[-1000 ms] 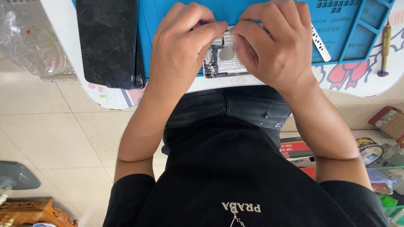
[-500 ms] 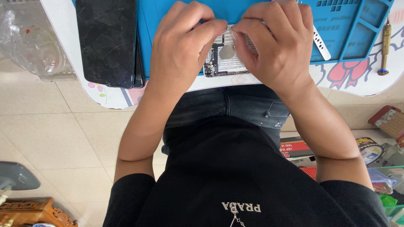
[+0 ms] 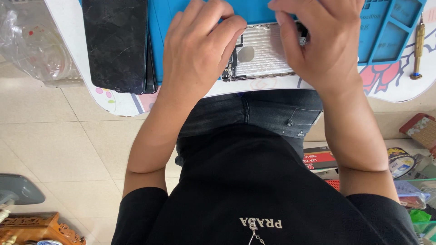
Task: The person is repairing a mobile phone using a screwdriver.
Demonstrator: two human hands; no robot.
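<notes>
Centre stage is the opened phone housing (image 3: 263,56), a silvery metal shell with a round hole and a strip of dark circuitry along its left edge. It lies flat on the blue work mat (image 3: 386,31), right at the near edge of the white table (image 3: 395,88), just above the person's lap.

The left hand (image 3: 200,50) is curled over the housing's left end, fingers bent down and pressing on its upper left corner. The right hand (image 3: 322,43) covers the right end, fingers arched over the top edge and thumb lying down along the metal. So both hands are clamped on the shell, one at each end (what the fingertips do underneath cannot be seen).

Moving outward: to the left of the mat a dark phone (image 3: 117,43) with a cracked screen lies face up on a second dark slab. Far right, a small brass-handled screwdriver (image 3: 418,45) rests beside the mat's compartments. At the far left stands a clear plastic bag (image 3: 34,45). Below, dark jeans (image 3: 268,113) and a black shirt (image 3: 259,195) fill the view over a pale tiled floor (image 3: 68,145).
</notes>
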